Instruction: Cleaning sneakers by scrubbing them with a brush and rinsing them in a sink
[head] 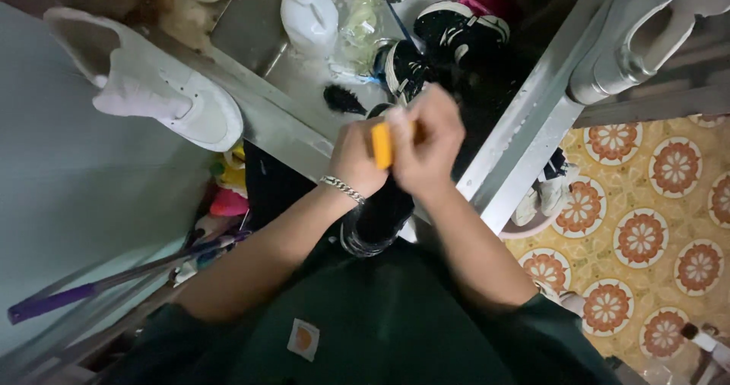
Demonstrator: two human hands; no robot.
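While the head view looks straight down, left hand (356, 157) and right hand (426, 140) meet over a metal sink (251, 28), both closed around a small orange block (382, 145) pinched between them. Left wrist carries a silver chain bracelet (342, 189). A black shoe (376, 221) sits just under the hands, partly hidden by them; whether a hand grips it, cannot tell. Black-and-white sneakers (449, 35) lie in the sink, beside a black brush (344, 100) and a white bottle with a green cap (309, 16). White sneaker (163, 96) rests on the left ledge, another white shoe (639, 39) upper right. Purple-handled mop (91, 288) leans lower left.
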